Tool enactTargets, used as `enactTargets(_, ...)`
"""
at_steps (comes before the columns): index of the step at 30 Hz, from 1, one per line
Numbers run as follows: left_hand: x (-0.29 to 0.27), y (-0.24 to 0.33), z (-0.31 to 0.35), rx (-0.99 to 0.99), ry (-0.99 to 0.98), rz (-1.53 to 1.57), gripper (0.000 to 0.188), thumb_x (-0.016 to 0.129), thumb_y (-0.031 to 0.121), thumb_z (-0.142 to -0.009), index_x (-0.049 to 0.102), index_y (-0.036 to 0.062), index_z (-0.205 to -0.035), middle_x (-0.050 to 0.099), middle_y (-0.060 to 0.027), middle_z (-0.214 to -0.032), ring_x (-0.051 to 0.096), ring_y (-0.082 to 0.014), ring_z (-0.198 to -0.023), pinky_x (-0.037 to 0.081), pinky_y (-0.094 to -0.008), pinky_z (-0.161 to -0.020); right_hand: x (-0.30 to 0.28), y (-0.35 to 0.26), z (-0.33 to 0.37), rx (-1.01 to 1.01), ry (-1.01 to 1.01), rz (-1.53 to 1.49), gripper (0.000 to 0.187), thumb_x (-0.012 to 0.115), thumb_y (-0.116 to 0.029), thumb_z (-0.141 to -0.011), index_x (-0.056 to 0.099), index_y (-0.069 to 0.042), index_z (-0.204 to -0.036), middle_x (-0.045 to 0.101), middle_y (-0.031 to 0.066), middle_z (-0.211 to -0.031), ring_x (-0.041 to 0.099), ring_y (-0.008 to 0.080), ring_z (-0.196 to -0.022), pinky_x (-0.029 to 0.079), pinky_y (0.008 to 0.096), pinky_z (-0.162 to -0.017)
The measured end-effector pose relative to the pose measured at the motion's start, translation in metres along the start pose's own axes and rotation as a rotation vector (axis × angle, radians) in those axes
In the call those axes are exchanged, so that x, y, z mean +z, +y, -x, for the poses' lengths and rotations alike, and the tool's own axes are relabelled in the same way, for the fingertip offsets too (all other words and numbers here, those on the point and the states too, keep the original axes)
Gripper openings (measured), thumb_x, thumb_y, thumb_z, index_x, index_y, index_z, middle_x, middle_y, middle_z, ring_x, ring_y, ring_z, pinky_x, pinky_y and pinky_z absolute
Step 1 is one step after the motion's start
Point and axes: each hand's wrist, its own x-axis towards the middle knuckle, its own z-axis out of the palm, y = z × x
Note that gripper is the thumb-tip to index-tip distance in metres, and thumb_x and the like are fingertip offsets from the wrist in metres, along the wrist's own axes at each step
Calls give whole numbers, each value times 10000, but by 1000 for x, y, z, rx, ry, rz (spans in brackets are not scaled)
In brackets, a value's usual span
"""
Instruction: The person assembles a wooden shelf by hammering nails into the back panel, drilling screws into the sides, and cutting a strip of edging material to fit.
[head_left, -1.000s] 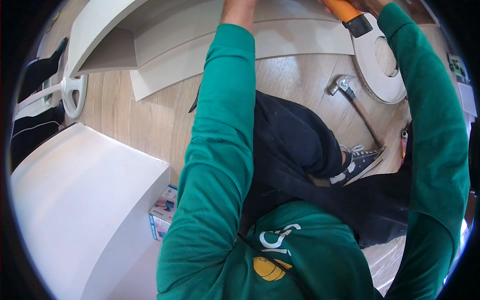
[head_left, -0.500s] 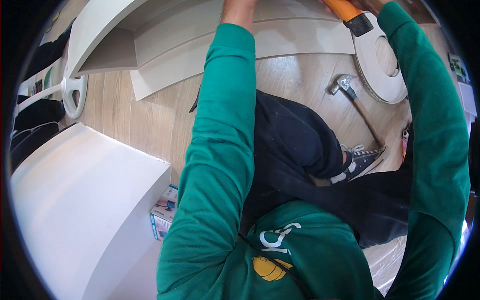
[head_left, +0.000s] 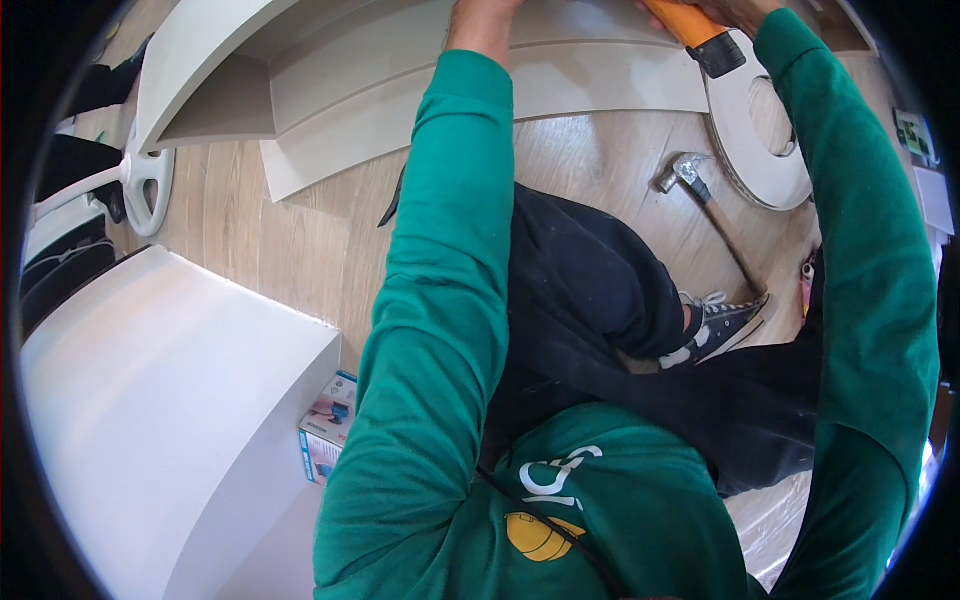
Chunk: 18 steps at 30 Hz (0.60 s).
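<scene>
The right hand grips an orange tool far up on the white board. It might slip. The left hand is mostly hidden, so I cannot tell its grip.

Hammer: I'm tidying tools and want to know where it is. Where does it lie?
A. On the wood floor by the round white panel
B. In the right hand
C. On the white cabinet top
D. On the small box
A: the hammer lies on the floor beside the round panel, in neither hand.
</scene>
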Motion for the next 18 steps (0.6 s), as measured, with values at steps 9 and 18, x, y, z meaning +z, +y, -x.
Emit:
enactTargets(9, 0, -5, 0, 21, 11, -54, 581, 610, 468, -969, 642, 12, -1328, 631, -251, -1378, 602, -392, -1278, 480, -399, -1059, 2, -15, 17, 69, 6, -10, 256, 622, -116, -928, 612, -32, -1170, 632, 78, -931, 611, 173, -744, 535, 319, -623)
enactTargets(18, -4, -42, -23, 116, -198, -531, 649, 551, 548, -958, 648, 29, -1333, 603, -275, -1391, 557, -421, -1320, 461, -424, -1083, 4, -19, 14, 67, -11, 15, 262, 613, -108, -914, 619, -35, -1166, 635, 91, -967, 613, 188, -808, 541, 342, -699)
